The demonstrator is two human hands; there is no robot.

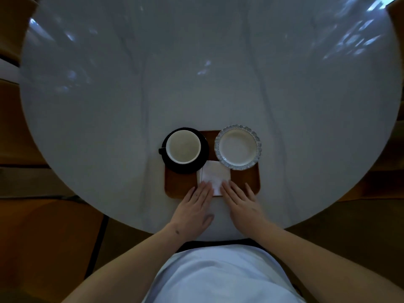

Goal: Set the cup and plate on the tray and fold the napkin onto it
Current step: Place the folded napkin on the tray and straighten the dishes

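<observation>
The tray (pixel 244 182) lies on the worktop (pixel 196 84), at its near edge. The left hand (pixel 195 204) and right hand (pixel 240 203) rest flat, side by side, fingertips on the tray's near part. The napkin (pixel 215 177) lies on the tray between and just beyond the fingertips, touching both hands. Beyond the left hand the cup (pixel 183 146) stands on a saucer (pixel 202 159) overhanging the tray's left edge. Beyond the right hand sits the plate (pixel 237 147), beside the cup.

Round white marble table (pixel 196 84) — a brown wooden tray (pixel 181 184) lies at its near edge
</observation>
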